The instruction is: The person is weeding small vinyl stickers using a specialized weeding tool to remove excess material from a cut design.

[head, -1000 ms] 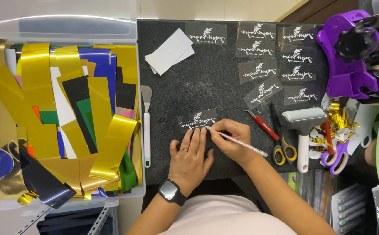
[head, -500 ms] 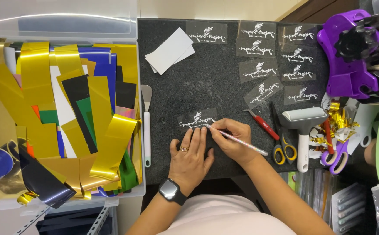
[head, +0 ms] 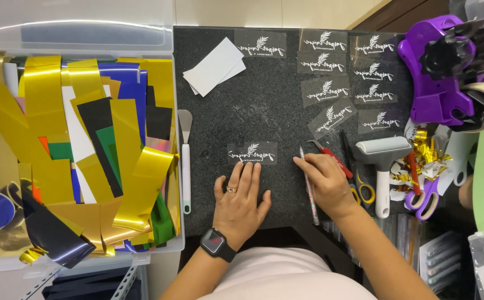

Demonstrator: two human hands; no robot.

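A person works at a black mat [head: 264, 111], seen from above. Since a sec ago the right hand [head: 325, 183] has drawn back: it then had the weeding pen [head: 309, 186] tip pressed to the right end of the clear decal strip [head: 252, 152]; now the hand sits to the right of the strip, apart from it, w/ the pen lying under the fingers and pointing up the mat. The strip itself has not moved. That reads as a pause in picking at the decal, not an end to it.

Left hand [head: 241, 199] lies flat just below the strip, fingers spread wide, fingertips touching or nearly touching its lower edge; it grips nothing. A ring shows on one finger, a dark watch [head: 215, 243] at the wrist. Right hand is loosely curled, palm down; it probably has the pen pinned lightly under the fingers, though the grip is hard to read from this angle.

Left of the strip lies a white-handled spatula [head: 185, 158], and beyond it a bin of gold, blue and black foil offcuts [head: 86, 150]. Up and right of the strip, more finished decals [head: 331, 89] sit in rows. Right of it: a red-handled tool [head: 331, 156], a lint roller [head: 383, 161], scissors [head: 428, 194], a purple tape dispenser [head: 442, 72].
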